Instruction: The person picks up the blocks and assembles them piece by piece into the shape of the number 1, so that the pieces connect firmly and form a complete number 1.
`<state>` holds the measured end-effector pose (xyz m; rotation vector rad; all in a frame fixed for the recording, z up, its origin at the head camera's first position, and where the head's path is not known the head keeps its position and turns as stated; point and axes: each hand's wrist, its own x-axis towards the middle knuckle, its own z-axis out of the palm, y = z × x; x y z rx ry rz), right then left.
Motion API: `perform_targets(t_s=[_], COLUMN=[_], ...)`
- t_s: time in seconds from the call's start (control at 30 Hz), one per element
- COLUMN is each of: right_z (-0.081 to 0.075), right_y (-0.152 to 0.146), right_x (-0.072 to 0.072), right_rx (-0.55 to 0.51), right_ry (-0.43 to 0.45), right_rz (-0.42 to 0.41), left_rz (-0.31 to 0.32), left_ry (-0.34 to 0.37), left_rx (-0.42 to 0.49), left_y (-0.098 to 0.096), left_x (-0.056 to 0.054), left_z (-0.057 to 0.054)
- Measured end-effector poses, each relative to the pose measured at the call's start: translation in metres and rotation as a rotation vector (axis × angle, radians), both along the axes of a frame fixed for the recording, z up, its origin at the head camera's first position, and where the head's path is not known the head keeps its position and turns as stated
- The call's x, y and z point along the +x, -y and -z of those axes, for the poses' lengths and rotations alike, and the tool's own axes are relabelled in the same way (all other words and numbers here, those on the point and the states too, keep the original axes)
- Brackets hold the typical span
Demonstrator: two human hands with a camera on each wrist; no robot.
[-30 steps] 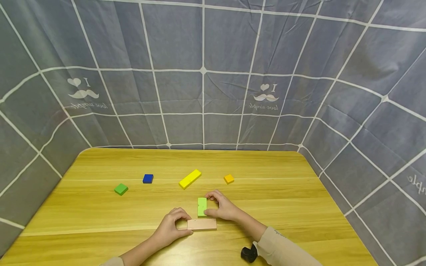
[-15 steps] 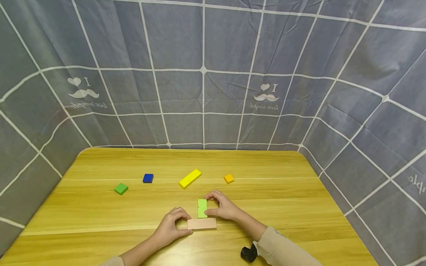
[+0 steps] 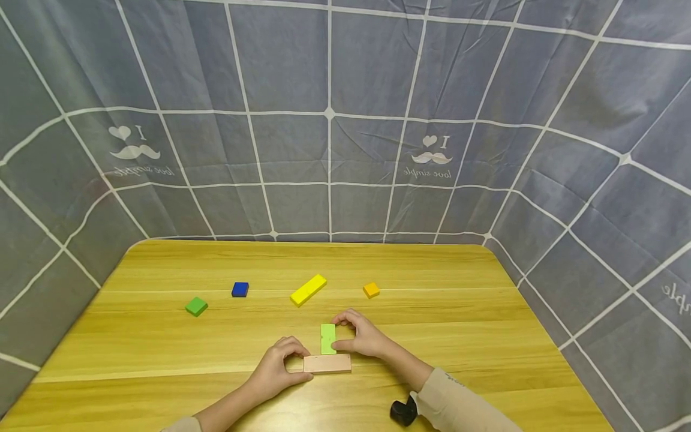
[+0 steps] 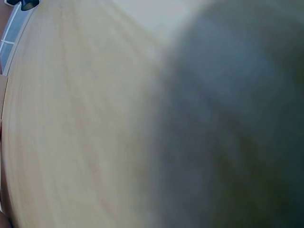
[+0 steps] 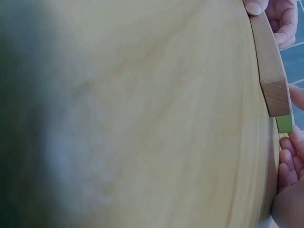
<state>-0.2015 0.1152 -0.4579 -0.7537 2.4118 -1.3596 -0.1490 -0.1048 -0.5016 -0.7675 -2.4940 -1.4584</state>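
Note:
In the head view, my left hand [image 3: 278,368] grips the left end of a pale pinkish wooden block [image 3: 327,363], thumb on the near side and fingers on the far side. Just behind that block lies a shorter light green block [image 3: 327,339], its near end right at the wooden block's far side. My right hand [image 3: 366,337] holds the light green block from the right, fingers at its far corner and thumb near its close end. The right wrist view shows the wooden block [image 5: 270,61] edge-on, with the light green block [image 5: 285,124] beyond it.
Farther back on the wooden table [image 3: 135,348] lie a green square block [image 3: 197,306], a blue one [image 3: 240,290], a long yellow block [image 3: 308,290] and a small orange one [image 3: 371,290]. A black object [image 3: 403,412] sits by the right sleeve. A grey curtain [image 3: 291,150] surrounds the table.
The light green block has slid slightly toward the wooden block, mostly in the first half second. Left hand and wooden block have stayed in place.

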Motion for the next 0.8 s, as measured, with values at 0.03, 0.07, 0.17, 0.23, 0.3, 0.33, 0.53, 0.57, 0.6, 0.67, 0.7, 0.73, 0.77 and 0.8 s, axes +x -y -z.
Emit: perform_targets(t_s=[0.03,0.07,0.17,0.23,0.3,0.33,0.53,0.57,0.6,0.67,0.7,0.73,0.77,0.8], right_z=[0.002,0.006,0.020,0.028,0.033,0.034,0.030,0.029,0.028,0.025,0.024,0.024,0.023,0.022], right_y=[0.000,0.000,-0.002,-0.003,-0.004,-0.004,0.002,0.005,0.007,0.011,0.013,0.015,0.017,0.019], right_x=[-0.001,-0.002,-0.008,-0.012,-0.016,-0.018,-0.029,-0.031,-0.034,-0.039,-0.042,-0.045,-0.047,-0.049], right_rx=[-0.001,0.001,0.024,0.036,0.038,0.028,-0.012,-0.007,-0.005,-0.001,-0.001,0.003,0.004,0.007], right_ry=[-0.004,-0.008,-0.022,-0.029,-0.016,-0.012,-0.025,-0.035,-0.052,-0.083,-0.095,-0.110,-0.113,-0.120], right_rz=[-0.002,0.001,0.007,0.007,0.008,0.006,0.036,0.052,0.069,0.106,0.125,0.143,0.161,0.176], left_rz=[0.000,-0.001,0.002,0.008,0.014,0.017,0.021,0.021,0.020,0.020,0.021,0.021,0.022,0.023], left_ry=[0.000,0.000,-0.003,-0.004,-0.006,-0.006,-0.011,-0.012,-0.013,-0.020,-0.021,-0.023,-0.023,-0.024], left_rx=[-0.002,-0.003,-0.003,0.001,0.009,0.011,0.014,0.013,0.012,0.011,0.010,0.010,0.009,0.009], left_y=[0.001,0.001,0.004,0.005,0.006,0.006,0.006,0.006,0.006,0.006,0.006,0.006,0.005,0.005], left_x=[-0.001,-0.002,-0.005,-0.006,-0.006,-0.006,-0.005,-0.005,-0.006,-0.006,-0.006,-0.006,-0.006,-0.006], left_z=[0.002,0.005,0.013,0.015,0.016,0.016,0.014,0.014,0.014,0.014,0.014,0.015,0.016,0.016])
